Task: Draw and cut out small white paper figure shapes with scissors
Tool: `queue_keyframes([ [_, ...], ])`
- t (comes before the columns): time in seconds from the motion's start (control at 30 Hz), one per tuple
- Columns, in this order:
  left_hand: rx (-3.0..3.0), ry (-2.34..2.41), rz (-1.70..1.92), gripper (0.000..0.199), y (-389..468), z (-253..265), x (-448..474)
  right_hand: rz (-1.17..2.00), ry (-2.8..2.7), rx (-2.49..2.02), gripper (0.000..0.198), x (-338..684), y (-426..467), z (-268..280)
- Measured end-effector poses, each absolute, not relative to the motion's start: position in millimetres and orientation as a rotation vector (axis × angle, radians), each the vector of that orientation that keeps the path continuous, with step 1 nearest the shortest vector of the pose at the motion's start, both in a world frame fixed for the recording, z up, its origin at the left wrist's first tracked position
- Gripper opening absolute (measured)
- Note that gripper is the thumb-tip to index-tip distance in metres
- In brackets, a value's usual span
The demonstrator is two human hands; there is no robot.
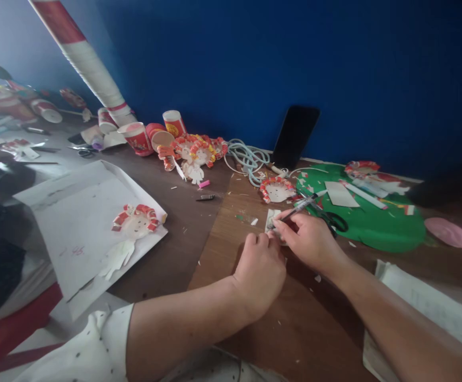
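Note:
My right hand is closed around a pen, its tip down at a small piece of white paper on the brown table. My left hand is closed, with bent fingers at the near edge of that paper, holding it against the table. The fingertips partly hide the paper, so its marks are unclear. Just beyond my right hand lie black-handled scissors. A paper doll head with red curled hair lies behind the small paper.
A green sheet bears a white marker and a paper card. A phone leans on the blue wall beside a coiled cable. Paper cups stand further left. A large envelope carries another paper doll. A notebook lies right.

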State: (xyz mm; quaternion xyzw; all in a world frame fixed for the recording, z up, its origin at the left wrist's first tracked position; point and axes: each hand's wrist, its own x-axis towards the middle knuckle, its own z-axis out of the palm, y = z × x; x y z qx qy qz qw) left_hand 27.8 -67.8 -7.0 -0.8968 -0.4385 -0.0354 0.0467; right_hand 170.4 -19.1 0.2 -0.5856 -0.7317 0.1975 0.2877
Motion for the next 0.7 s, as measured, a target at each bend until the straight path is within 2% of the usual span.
queue_keyframes([
  [0.7, -2.739, -1.328, -0.129, 0.028, -67.4, -6.1, 26.7, 0.409, -1.963, -1.546, 0.016, 172.0, -17.2, -2.8],
])
